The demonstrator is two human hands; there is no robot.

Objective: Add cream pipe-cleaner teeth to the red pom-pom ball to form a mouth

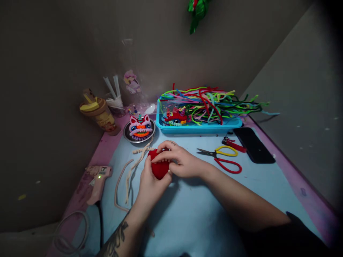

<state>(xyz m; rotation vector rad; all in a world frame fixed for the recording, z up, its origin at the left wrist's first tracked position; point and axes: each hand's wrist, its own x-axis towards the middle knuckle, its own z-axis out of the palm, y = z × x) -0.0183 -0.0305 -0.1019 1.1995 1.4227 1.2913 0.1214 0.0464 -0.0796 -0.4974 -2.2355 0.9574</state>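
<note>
left hand (153, 182) and right hand (183, 160) are gripping a rounded red piece (160, 170) between their fingers (164, 155), fuzzy cream strips (128, 184) lying leftward.

Far-left corner of desk (109, 141): tan-and-brown drink cup with yellow-topped lid (100, 116) | far edge, left part: white spoon-like piece (150, 109) | on grey wall (160, 46) above far edge: pink cartoon-figure sticker (132, 82), higher up a shiny green ornament (198, 13) | beside right edge: black rectangular smartphone (254, 145)
</note>
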